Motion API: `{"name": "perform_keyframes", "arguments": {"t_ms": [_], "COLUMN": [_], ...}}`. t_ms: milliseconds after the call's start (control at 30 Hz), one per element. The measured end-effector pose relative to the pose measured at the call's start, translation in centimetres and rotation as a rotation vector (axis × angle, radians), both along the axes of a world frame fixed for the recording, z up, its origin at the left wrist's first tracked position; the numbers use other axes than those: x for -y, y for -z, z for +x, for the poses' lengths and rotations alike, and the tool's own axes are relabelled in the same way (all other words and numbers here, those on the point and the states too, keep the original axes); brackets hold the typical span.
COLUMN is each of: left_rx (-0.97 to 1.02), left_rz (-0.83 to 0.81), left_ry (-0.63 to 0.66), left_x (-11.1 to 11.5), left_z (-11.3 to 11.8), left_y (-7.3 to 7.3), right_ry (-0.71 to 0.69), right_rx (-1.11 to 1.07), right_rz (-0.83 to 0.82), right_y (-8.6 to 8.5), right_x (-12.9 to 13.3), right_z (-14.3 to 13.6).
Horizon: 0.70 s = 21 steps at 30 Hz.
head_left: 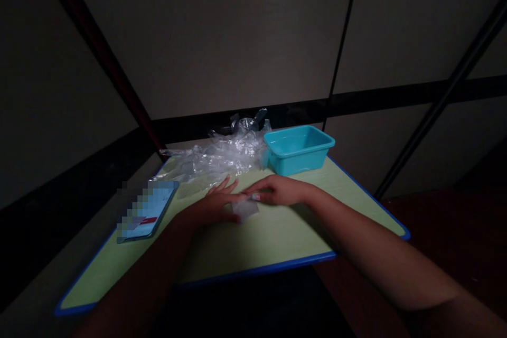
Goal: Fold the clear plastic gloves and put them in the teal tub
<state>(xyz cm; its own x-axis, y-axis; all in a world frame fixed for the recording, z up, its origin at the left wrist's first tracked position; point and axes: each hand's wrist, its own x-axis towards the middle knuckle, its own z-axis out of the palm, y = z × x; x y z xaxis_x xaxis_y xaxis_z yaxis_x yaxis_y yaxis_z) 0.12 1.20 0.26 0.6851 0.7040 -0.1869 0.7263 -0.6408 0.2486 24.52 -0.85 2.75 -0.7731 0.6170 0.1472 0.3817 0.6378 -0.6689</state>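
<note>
A small pale, square, thin piece (245, 209) lies at the middle of the table; I cannot tell whether it is paper or plastic. My left hand (216, 205) rests beside it with the fingers spread, the thumb touching its left edge. At its upper right corner, my right hand (277, 190) has thumb and fingers pinched together on it. The fingertips of both hands nearly meet over its top edge. Just beyond the hands lies a crumpled heap of clear plastic (222, 158).
The light green table (261, 253) has a blue edge. A turquoise plastic basin (299, 161) stands at the back right, next to the plastic heap. On the left lies a flat, tablet-like object (158, 206), partly pixelated. Panelled walls (237, 37) rise behind the table.
</note>
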Motion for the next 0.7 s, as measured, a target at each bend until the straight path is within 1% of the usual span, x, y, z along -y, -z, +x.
{"name": "perform_keyframes", "arguments": {"t_ms": [100,200,267,367,433,467,500,567,633,700], "left_rx": [0.026,0.06,0.14,0.372,0.516,0.568,0.605,0.645,0.638,0.599], "left_rz": [0.013,0.024,0.062,0.209,0.296,0.303,0.282,0.17,0.049,-0.023], "left_ry": [0.0,-0.025,-0.028,-0.024,-0.081,-0.133,-0.188,-0.256,-0.246,-0.202], "left_x": [0.0,0.0,0.1,0.3,0.5,0.6,0.6,0.7,0.7,0.6], "left_z": [0.0,0.1,0.3,0.6,0.7,0.8,0.7,0.7,0.7,0.7], "left_y": [0.1,-0.1,-0.4,-1.3,-1.8,-1.9,-2.0,-1.9,-1.6,-1.4], "right_ry": [0.138,0.158,0.14,0.114,0.103,0.107,0.12,0.159,0.189,0.193], "right_rx": [0.013,0.024,0.02,0.02,0.01,0.003,-0.003,-0.015,-0.027,-0.046], "right_rz": [0.181,0.301,0.308,0.293,0.284,0.279,0.271,0.242,0.197,0.157], "right_y": [0.4,0.8,0.9,1.1,1.1,1.1,1.1,1.1,1.1,1.3], "right_x": [-0.5,-0.7,-0.7,-0.8,-0.9,-0.9,-1.0,-1.0,-1.1,-1.1], "right_z": [-0.4,-0.7,-0.9,-0.9,-0.8,-0.7,-0.7,-0.6,-0.5,-0.5]}}
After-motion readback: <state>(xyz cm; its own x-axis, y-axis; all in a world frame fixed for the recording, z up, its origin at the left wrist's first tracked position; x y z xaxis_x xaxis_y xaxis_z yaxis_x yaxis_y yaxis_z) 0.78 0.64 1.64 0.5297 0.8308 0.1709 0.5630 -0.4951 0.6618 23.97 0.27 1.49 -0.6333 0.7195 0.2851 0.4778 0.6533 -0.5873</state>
